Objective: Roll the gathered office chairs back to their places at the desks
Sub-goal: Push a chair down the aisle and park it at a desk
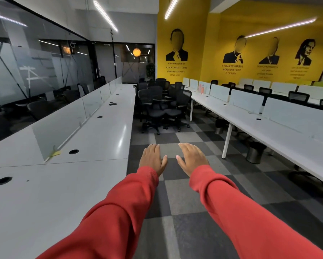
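Currently approaching: my left hand (pixel 151 158) and right hand (pixel 191 157) are flat, empty, fingers straight. Gathered chairs (pixel 161 103) cluster far down the aisle between tabletops (pixel 108 128). Next: walk up, grip one backrest.

The long white tabletop (pixel 104 139) is smooth and glossy; the clustered black office chairs (pixel 157 101) have mesh backs; the grey chequered carpet floor (pixel 185 193) looks matt.

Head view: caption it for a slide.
Left hand and right hand reach toward office chairs gathered between white desk rows.
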`<state>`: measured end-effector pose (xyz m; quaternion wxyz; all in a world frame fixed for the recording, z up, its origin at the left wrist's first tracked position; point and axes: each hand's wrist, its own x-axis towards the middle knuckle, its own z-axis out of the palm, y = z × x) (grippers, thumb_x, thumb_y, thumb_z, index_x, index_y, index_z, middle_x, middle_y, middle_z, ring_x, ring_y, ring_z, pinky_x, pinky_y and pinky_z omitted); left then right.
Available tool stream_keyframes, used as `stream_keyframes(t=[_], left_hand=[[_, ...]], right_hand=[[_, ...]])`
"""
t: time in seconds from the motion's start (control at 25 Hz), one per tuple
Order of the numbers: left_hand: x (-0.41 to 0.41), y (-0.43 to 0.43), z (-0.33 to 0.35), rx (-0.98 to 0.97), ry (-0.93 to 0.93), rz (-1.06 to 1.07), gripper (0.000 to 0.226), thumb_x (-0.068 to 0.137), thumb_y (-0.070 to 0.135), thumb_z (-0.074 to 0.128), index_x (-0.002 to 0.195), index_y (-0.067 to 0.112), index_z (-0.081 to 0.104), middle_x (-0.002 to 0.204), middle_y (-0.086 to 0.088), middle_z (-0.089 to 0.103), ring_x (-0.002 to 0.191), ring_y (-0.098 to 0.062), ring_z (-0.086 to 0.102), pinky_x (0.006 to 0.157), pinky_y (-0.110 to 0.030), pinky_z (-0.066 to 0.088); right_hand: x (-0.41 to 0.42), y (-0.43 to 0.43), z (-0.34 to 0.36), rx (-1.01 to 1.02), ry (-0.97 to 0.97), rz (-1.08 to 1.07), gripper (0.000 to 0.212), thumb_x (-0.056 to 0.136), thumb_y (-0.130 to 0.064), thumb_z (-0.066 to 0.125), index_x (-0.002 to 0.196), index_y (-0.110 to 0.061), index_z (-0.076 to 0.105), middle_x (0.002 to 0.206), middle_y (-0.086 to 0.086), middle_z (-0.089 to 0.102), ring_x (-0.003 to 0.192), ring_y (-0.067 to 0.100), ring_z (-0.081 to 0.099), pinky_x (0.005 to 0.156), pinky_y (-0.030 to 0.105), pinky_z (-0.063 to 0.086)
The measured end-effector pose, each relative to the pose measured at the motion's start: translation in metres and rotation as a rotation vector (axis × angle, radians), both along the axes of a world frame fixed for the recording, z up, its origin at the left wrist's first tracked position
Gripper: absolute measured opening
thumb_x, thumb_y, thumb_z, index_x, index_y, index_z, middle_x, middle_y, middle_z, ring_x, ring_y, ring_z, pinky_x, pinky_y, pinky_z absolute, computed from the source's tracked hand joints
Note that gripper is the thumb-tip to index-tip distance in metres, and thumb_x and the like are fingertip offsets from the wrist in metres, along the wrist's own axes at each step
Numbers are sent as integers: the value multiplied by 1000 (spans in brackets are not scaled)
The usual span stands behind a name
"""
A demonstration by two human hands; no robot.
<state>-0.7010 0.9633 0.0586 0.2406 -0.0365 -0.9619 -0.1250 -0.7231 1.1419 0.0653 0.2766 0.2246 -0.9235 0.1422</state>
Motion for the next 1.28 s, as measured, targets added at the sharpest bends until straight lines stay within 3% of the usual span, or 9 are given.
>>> stream_keyframes(t=[0.2,0.4,0.6,1.28], left_hand=[[-68,43,22,-3,51,-9,61,98,43,40,143,3,36,148,-13,38,141,-26,29,117,-39,21],[-164,66,48,-16,112,3,59,99,41,40,144,3,36,149,-13,38,142,-27,28,118,-40,20],[-288,67,65,32,124,-3,58,99,41,39,145,5,35,150,-12,36,144,-26,24,120,-41,15],[-669,88,46,-104,65,33,60,98,41,39,147,6,32,153,-12,32,145,-27,21,121,-39,12]], right_hand=[[-67,34,23,-34,50,6,50,95,-31,56,138,-6,50,137,9,55,131,25,47,113,39,33],[-172,54,46,-78,118,37,50,96,-31,55,139,-7,49,140,8,53,134,23,44,114,35,29],[-296,56,59,-159,174,-3,50,95,-32,55,138,-7,50,139,8,54,131,23,48,112,37,35],[-696,67,22,-13,193,-7,51,95,-37,51,136,-7,52,137,9,56,132,23,47,117,41,30]])
